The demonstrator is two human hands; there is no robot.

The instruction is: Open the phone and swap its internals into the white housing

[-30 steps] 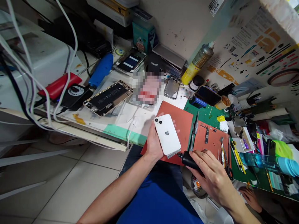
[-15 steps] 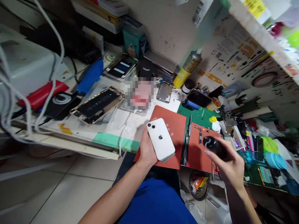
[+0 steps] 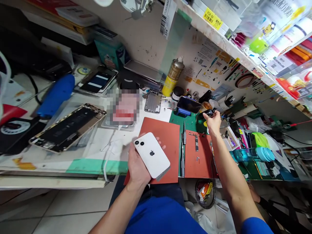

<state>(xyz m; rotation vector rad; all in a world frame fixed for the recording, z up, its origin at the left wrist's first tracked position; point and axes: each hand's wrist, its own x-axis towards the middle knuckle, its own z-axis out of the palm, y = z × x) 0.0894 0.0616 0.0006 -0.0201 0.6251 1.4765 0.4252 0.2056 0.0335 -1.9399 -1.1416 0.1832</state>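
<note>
A white smartphone (image 3: 153,156) rests back side up in my left hand (image 3: 138,169), its two camera lenses toward the upper left. A grey strip sticks out from under its lower edge. My fingers curl round the phone above an orange-red mat (image 3: 168,139). Farther off to the right, my right hand (image 3: 213,123) reaches over the green mat (image 3: 175,118), its fingers closed on a dark rounded object (image 3: 206,115) whose kind I cannot make out. Nearby lie a phone on a blue stand (image 3: 187,105) and a second orange-red mat (image 3: 204,159) with small phone parts (image 3: 196,143).
Two slim pen-like tools (image 3: 182,149) lie between the mats. An opened phone (image 3: 69,128) and a blue-handled tool (image 3: 57,96) are at the left. A yellow spray can (image 3: 172,76) stands by the wall, under a loaded shelf (image 3: 226,45). A blue-capped bottle (image 3: 264,154) lies at the right.
My right hand has moved forward, away from my body, carrying the dark object to the back of the green mat. My left hand still holds the phone. The view has turned to the right.
</note>
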